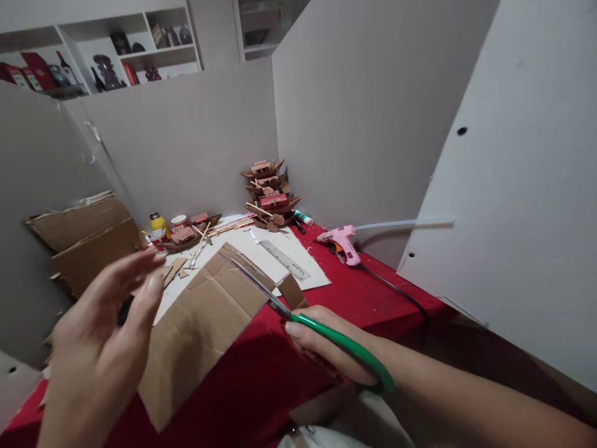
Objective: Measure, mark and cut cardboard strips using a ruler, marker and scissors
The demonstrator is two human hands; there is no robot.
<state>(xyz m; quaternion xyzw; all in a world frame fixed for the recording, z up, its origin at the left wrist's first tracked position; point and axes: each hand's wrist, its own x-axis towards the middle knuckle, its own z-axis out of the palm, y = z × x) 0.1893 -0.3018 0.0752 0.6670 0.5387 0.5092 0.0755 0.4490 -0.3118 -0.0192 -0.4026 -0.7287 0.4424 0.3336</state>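
Green-handled scissors point(345, 341) are in my right hand point(326, 348), whose fingers are wrapped round the handles. Their blades point up and left, lying over the upper part of a large brown cardboard sheet point(205, 311). A small cardboard flap point(292, 291) stands up beside the blades. On the left, my left hand point(107, 330) is raised over the left side of the cardboard, thumb and fingers apart, with nothing seen between them.
A pink glue gun point(344, 244) with its cord lies on the red cloth point(382, 292). A ruler point(284, 259) rests on the white board point(321, 274). Stacked model boats point(273, 200) stand behind, cups point(157, 236) at back left, folded cardboard point(96, 249) at far left.
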